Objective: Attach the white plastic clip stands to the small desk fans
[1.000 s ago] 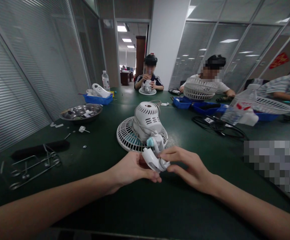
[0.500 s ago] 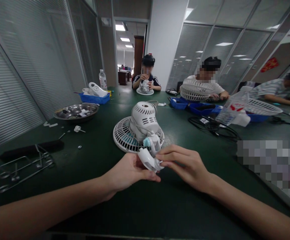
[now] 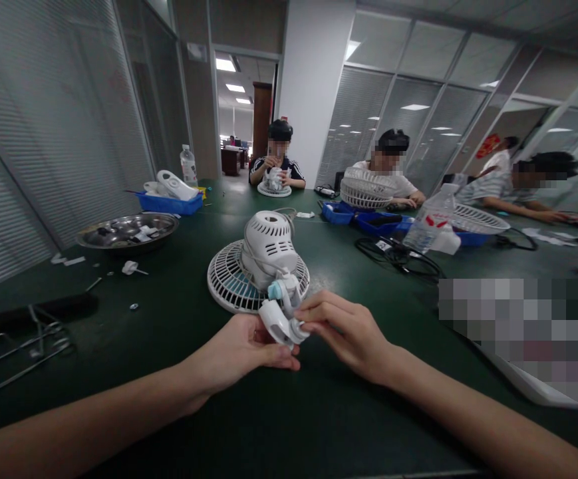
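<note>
A white fan head (image 3: pixel 270 243) rests face down on its round grille (image 3: pixel 221 279) in front of me, with a cord looped around the housing. From its near side a white jointed bracket (image 3: pixel 277 322) with a light-blue knob (image 3: pixel 275 290) reaches toward me. My left hand (image 3: pixel 249 342) is closed around the bracket's lower end from the left and beneath. On the right, my right hand (image 3: pixel 341 326) pinches a small white round part (image 3: pixel 298 330) at the bracket's side; the fingertips partly cover it.
To the left are a steel bowl (image 3: pixel 129 229) of small parts, a blue tray (image 3: pixel 169 203), a wire stand (image 3: pixel 34 339) and a loose nut (image 3: pixel 134 306). A black cable (image 3: pixel 398 256) and plastic bottle (image 3: pixel 431 219) lie right. Several people sit around the table, one at the far end (image 3: pixel 279 159).
The view has turned slightly right, so everything appears shifted left. Both hands keep their grip on the bracket and the small part, with little visible movement.
</note>
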The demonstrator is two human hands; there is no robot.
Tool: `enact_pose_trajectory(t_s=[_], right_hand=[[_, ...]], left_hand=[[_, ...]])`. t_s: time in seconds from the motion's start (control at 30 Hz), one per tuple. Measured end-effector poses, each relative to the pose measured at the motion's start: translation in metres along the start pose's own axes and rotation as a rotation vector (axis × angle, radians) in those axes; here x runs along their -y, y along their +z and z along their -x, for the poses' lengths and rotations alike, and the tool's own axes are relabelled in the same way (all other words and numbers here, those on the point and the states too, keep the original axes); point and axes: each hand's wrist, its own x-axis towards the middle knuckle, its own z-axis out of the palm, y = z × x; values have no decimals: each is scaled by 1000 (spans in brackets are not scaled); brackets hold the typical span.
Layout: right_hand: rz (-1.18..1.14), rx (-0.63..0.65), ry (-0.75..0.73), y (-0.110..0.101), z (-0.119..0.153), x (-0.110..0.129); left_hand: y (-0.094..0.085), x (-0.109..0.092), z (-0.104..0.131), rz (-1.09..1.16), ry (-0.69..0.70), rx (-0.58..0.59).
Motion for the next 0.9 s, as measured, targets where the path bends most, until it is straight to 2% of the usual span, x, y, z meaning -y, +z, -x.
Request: enact_pose_trajectory(t_s=[0.13, 0.2, 0.33, 0.57, 0.9], right_hand=[[-45, -110, 43, 6, -1, 3], [-44, -121, 51, 8, -1, 4], [-59, -94, 58, 10, -1, 5], [-66, -103, 87, 11, -2, 5], [22, 29, 32, 7, 1, 5]], left_hand=[[-2, 3, -1, 21, 9, 5], [-3, 5, -3, 33, 20, 14], [-5, 7, -5, 44, 13, 61], [-3, 6, -3, 61, 1, 63], [-1, 6, -2, 167, -44, 52]])
